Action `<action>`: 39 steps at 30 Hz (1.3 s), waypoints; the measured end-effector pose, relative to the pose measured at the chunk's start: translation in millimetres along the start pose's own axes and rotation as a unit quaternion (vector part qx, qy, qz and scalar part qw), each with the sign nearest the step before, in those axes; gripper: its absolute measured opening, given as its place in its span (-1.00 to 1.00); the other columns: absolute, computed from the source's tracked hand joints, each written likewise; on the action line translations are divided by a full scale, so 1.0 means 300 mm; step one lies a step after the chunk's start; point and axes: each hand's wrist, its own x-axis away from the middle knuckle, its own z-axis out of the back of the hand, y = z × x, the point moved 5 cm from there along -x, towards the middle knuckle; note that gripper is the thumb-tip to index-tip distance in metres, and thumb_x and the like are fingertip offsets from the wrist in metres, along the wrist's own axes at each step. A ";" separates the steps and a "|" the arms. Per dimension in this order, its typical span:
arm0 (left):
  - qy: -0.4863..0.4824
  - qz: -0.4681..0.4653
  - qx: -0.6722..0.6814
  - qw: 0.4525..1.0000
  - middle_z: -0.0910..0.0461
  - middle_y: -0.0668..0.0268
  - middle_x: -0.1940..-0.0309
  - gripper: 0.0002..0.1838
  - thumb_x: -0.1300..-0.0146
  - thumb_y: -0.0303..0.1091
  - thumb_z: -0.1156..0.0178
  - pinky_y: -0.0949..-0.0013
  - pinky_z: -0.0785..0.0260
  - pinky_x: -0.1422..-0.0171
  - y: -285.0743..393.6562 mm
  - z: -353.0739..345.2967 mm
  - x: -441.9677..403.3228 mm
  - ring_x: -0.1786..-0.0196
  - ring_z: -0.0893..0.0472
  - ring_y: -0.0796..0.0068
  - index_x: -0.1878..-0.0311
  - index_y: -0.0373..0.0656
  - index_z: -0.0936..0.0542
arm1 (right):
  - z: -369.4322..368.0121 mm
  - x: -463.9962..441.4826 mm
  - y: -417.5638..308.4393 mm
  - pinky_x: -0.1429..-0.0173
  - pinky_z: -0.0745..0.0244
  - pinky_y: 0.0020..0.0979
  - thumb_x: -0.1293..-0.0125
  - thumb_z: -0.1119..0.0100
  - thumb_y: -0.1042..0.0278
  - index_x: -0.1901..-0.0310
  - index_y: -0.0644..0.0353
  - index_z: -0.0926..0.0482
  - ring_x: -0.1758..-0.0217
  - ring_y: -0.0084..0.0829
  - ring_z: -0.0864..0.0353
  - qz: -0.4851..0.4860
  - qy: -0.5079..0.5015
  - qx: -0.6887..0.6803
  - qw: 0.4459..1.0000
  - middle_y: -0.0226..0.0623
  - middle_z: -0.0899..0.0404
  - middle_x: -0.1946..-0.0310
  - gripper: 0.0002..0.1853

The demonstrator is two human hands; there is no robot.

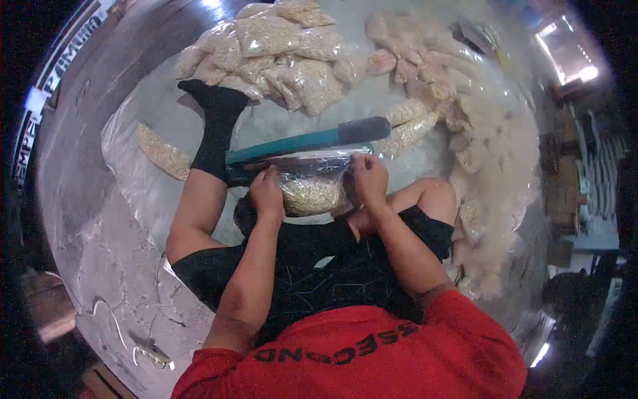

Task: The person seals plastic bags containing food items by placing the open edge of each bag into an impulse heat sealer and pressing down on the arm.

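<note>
Pinching the bag (pixel 311 197) at its far corners, our left hand (pixel 267 193) and right hand (pixel 370 181) stretch its edge crosswise, roughly parallel to the teal lever (pixel 292 143) just beyond our fingers; the filled part sits between them, neither hand clearly nearer.

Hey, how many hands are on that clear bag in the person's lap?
2. The left hand pinches the left side of the clear bag; the right hand holds its upper right side, near the teal lever. No other hands show.
</note>
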 end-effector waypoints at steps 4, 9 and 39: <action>0.013 -0.006 -0.054 0.998 -0.67 0.27 0.28 -0.71 -0.44 -0.26 -0.21 0.31 -0.37 0.02 -0.041 0.016 -0.026 0.21 -0.54 0.46 0.16 -0.37 -0.67 | 0.187 0.001 -0.163 -0.09 -0.50 -0.21 -0.50 -0.18 0.12 0.01 0.28 -0.57 0.08 -0.21 -0.62 0.144 0.128 -0.091 0.977 -0.08 -0.64 0.14 -0.67; 0.028 -0.044 -0.160 0.986 -0.68 0.20 0.33 -0.68 -0.41 -0.22 -0.24 0.27 -0.38 0.03 0.024 0.008 0.005 0.26 -0.55 0.39 0.17 -0.37 -0.69 | 0.326 0.082 -0.526 -0.21 -0.42 -0.18 -0.44 -0.23 0.25 -0.07 0.20 -0.59 -0.06 -0.20 -0.56 0.392 0.168 -0.022 0.904 -0.12 -0.59 -0.01 -0.73; 0.055 0.018 -0.099 0.993 -0.58 0.42 0.45 -0.72 -0.41 -0.24 -0.19 0.42 -0.31 0.14 0.047 -0.018 0.025 0.31 -0.42 0.61 0.32 -0.28 -0.65 | -0.062 -0.036 -0.209 -0.39 -0.18 0.04 -0.50 0.01 -0.03 -0.15 0.10 -0.58 -0.27 -0.01 -0.39 0.411 -0.003 0.228 0.883 -0.16 -0.52 -0.09 -0.57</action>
